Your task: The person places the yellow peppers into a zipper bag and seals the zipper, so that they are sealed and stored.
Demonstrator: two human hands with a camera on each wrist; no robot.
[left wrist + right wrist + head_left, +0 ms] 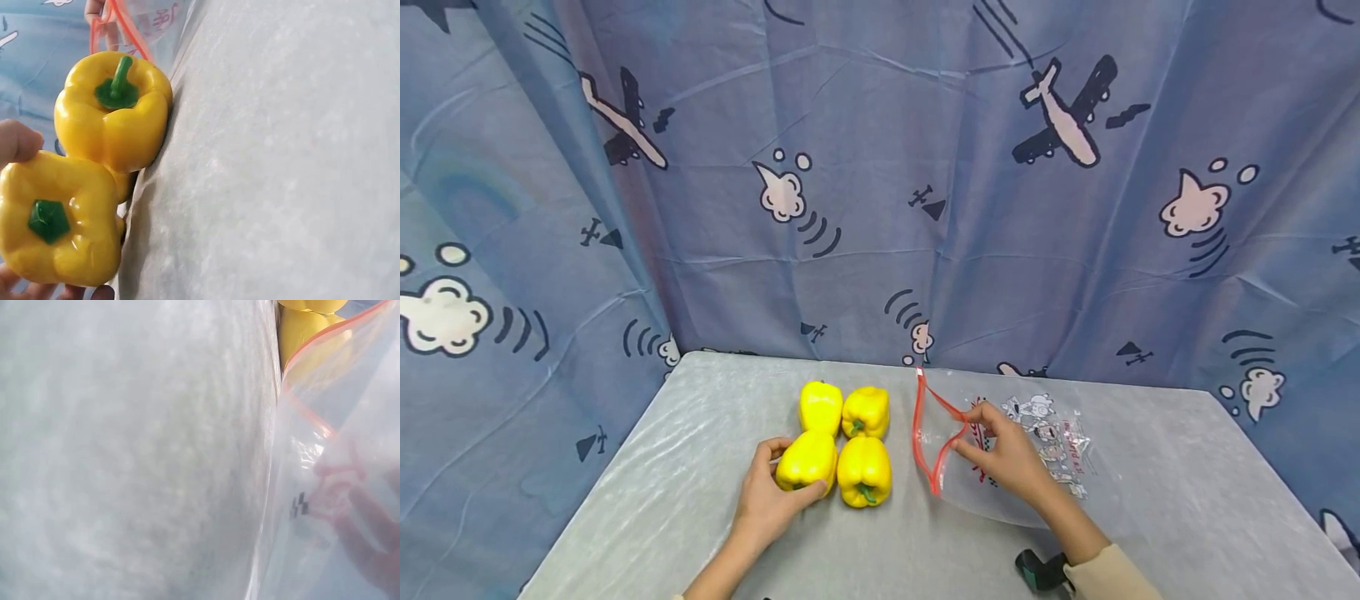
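Observation:
Four yellow bell peppers stand close together on the table. My left hand (pixel 769 498) grips the near-left pepper (pixel 807 460), thumb on its near side and fingers around its far side. Beside it is the near-right pepper (pixel 864 472); behind are two more peppers (pixel 820 407) (pixel 866 412). In the left wrist view the held pepper (pixel 59 219) shows its green stem. To the right, my right hand (pixel 1011 454) pinches the upper layer of a clear zip bag (pixel 955 492) at its red rim, and the mouth gapes toward the peppers. The right wrist view shows that hand (pixel 369 531) through the plastic.
A dark green and black object (pixel 1039 572) lies by the right wrist, near the front edge. The grey-white table (pixel 662 483) ends at the back against a blue curtain (pixel 865 208) printed with planes and clouds.

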